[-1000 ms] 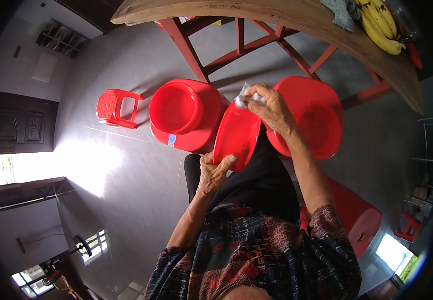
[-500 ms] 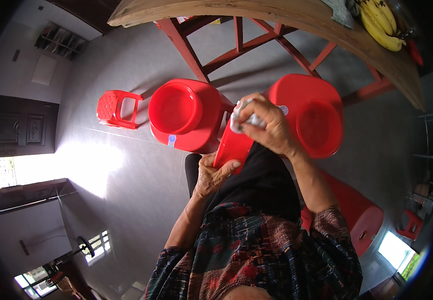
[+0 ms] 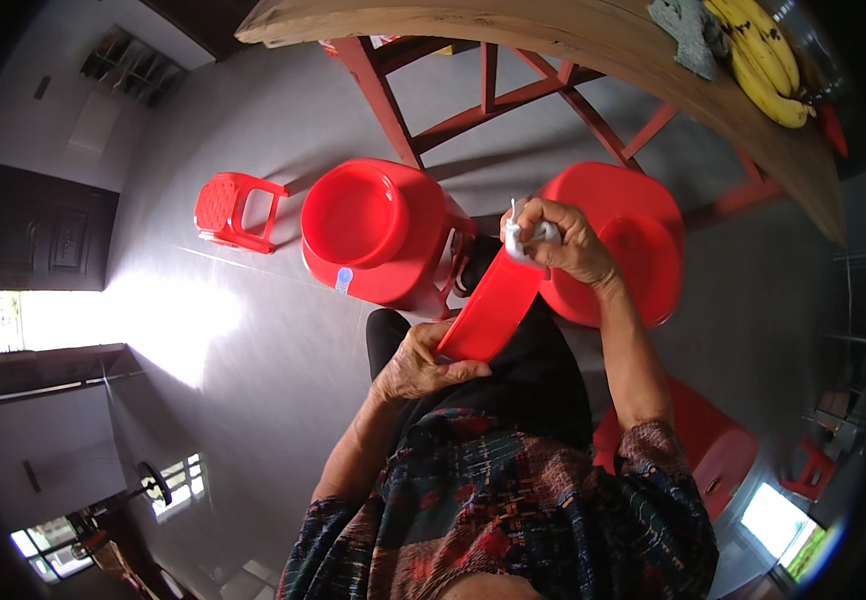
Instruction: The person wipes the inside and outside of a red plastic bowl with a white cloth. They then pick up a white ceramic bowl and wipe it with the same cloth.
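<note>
"Red plastic dish (image 3: pixel 493 312), tilted, far end up and to the right. State its position and what holds it."

"Above the dark trousers (image 3: pixel 545 380), between the left stand (image 3: pixel 423 262) and the right stand (image 3: pixel 603 185). The left hand (image 3: pixel 421 365) has its grip closed on the dish's near end."

"And the right?"

"The right hand (image 3: pixel 575 245) has a narrow, pinching grip around a white wad (image 3: pixel 530 243) at the dish's far end. The hand itself obscures the contact; I cannot tell whether the wad presses the rim or sits just off it."

"Findings on technique?"

"In my judgement the step is wiping, and three points apply. One: the left grip should be firm and clear of the stretch being rubbed, since a dish held at one end would probably swing under pressure at the other. Two: a loose tail sticks up from the wad; tuck it in, so that a thick fold meets the plastic. Three: strokes should follow the rim, the left hand turning the dish in small steps."

"Hazards?"

"One. A wide swing of the right hand could knock the basin (image 3: pixel 643 262) on the right stand."
</note>
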Tool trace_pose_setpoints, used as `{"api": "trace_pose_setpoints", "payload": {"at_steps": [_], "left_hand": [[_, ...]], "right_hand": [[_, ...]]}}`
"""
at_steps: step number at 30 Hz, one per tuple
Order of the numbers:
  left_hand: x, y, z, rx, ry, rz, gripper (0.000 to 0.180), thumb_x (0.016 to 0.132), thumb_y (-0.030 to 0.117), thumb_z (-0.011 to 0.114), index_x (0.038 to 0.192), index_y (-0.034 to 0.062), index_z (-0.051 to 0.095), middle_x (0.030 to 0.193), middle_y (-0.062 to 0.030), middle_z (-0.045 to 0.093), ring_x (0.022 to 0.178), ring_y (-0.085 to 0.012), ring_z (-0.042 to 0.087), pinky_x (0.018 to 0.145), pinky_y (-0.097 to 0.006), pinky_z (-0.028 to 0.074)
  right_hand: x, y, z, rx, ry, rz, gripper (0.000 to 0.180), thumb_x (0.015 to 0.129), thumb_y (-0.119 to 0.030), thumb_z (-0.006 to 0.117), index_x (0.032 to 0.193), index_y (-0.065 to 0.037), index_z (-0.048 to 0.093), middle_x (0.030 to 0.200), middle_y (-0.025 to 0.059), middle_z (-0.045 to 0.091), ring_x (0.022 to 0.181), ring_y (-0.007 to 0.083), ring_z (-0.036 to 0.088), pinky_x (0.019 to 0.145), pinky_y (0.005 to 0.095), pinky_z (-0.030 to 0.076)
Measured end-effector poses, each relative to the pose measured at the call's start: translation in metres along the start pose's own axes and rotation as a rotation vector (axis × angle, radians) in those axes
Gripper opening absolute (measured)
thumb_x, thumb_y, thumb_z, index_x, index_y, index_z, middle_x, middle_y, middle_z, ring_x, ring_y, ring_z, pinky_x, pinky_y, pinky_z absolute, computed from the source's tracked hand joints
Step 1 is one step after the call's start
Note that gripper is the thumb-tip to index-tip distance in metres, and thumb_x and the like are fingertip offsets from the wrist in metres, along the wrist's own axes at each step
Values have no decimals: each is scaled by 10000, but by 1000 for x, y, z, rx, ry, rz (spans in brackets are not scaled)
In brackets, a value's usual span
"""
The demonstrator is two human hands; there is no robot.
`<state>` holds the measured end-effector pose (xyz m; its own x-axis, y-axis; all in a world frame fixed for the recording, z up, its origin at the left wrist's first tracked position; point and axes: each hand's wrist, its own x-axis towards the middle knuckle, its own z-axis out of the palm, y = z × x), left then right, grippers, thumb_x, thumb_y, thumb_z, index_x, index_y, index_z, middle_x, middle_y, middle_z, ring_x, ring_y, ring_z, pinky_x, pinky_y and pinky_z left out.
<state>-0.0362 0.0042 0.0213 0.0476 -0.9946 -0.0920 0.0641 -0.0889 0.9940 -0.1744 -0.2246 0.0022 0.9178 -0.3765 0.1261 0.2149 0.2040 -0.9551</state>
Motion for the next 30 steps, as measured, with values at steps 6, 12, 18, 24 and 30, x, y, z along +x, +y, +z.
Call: {"api": "trace_pose_setpoints", "payload": {"at_steps": [6, 12, 18, 24, 30], "left_hand": [[24, 31, -5, 201, 22, -200, 516, 665, 241, 841, 1052, -7, 606, 798, -71, 641, 750, -118, 594, 691, -300, 491], [25, 11, 4, -77, 219, -197, 326, 717, 165, 808, 969, 36, 645, 784, 0, 648, 715, -77, 594, 638, -246, 500], [11, 2, 8, -59, 209, 25, 224, 713, 103, 816, 867, 27, 672, 764, 41, 635, 722, -27, 547, 640, -219, 469], [8, 2, 10, -80, 241, 60, 235, 691, 100, 832, 834, 10, 669, 766, 41, 643, 709, -26, 550, 648, -217, 471], [7, -9, 9, -125, 270, -58, 240, 687, 104, 835, 843, 13, 677, 756, 42, 651, 698, -27, 556, 656, -222, 481]], "right_hand": [[8, -22, 34, -408, -80, -143, 179, 711, -5, 635, 847, -69, 537, 825, 24, 540, 817, 174, 535, 789, 306, 440], [4, -26, 84, -887, 3, -420, 283, 644, -31, 732, 857, -114, 566, 1121, 73, 504, 1077, 297, 492, 919, 411, 413], [2, -12, 62, -479, 294, -241, 154, 803, -121, 680, 900, -74, 570, 1091, 78, 542, 1045, 211, 533, 874, 340, 441], [8, -2, 39, -202, 493, 168, 221, 842, -242, 679, 919, -59, 581, 932, 26, 576, 868, 109, 530, 763, 254, 449], [8, -11, 65, -510, 370, -185, 123, 833, -106, 645, 850, -58, 533, 1002, 77, 572, 988, 185, 558, 848, 312, 442]]}}
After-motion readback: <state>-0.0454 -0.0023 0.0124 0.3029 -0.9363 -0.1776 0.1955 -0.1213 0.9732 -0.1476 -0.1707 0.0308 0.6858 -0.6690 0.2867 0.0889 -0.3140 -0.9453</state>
